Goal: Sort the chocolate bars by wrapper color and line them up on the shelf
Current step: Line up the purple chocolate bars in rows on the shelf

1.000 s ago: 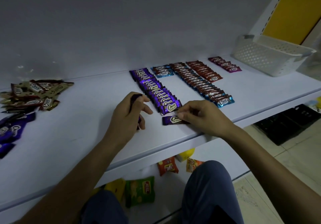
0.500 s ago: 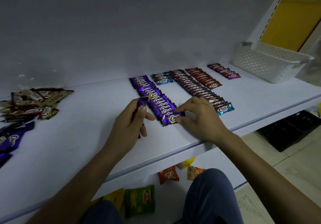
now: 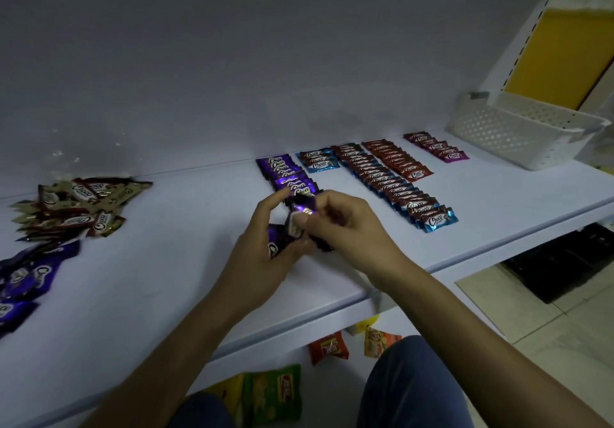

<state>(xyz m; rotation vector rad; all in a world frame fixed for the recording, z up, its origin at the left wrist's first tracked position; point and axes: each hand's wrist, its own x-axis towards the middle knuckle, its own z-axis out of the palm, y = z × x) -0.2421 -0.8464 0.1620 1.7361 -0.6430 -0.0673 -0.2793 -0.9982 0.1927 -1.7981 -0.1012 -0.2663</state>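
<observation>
Purple bar (image 3: 300, 206) in right fingers (image 3: 332, 203), long axis front-to-back (roughly)

We see a white basket (image 3: 498, 135) with a perforated dot pattern, standing on a pale bluish-white shelf (image 3: 133, 311). Nearest the basket lies a magenta row (image 3: 437, 147), then a reddish-brown row (image 3: 395, 158), a long brown row with blue ends (image 3: 392, 185), a short blue row (image 3: 319, 160) and a purple row (image 3: 285, 175), each with white lettering. Farthest from the basket sit a brown-and-beige pile (image 3: 73, 205) and a purple pile (image 3: 30, 275). The purple bar (image 3: 277, 245) that the left hand (image 3: 262, 261) grips bears white lettering. The second purple bar (image 3: 299, 213), pinched by the right hand (image 3: 349, 228), shows a whitish patch. Behind the basket stands a yellow panel (image 3: 558, 52).
</observation>
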